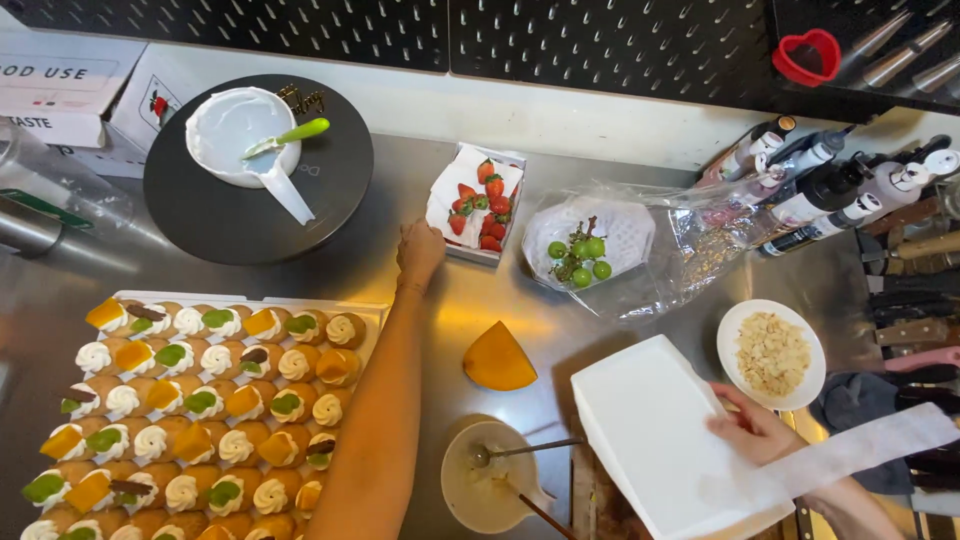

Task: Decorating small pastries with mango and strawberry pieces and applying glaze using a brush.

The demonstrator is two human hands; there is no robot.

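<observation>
My left hand point(419, 250) reaches across the steel counter with fingers curled, its knuckles at the near left corner of a white box of strawberries point(478, 203); whether it grips the box I cannot tell. My right hand point(752, 430) rests on a white rectangular board point(655, 430) and holds a strip of white paper point(860, 447) that trails off to the right. A tray of small tarts point(205, 400) topped with cream, orange and green pieces lies under my left forearm.
A black round turntable point(330, 170) carries a white bowl of cream with a green-handled spatula point(240, 130). Green grapes point(580, 257) sit on plastic wrap. An orange fruit wedge point(497, 360), a bowl with a spoon point(485, 480), a plate of chopped nuts point(771, 353) and sauce bottles point(820, 185) stand around.
</observation>
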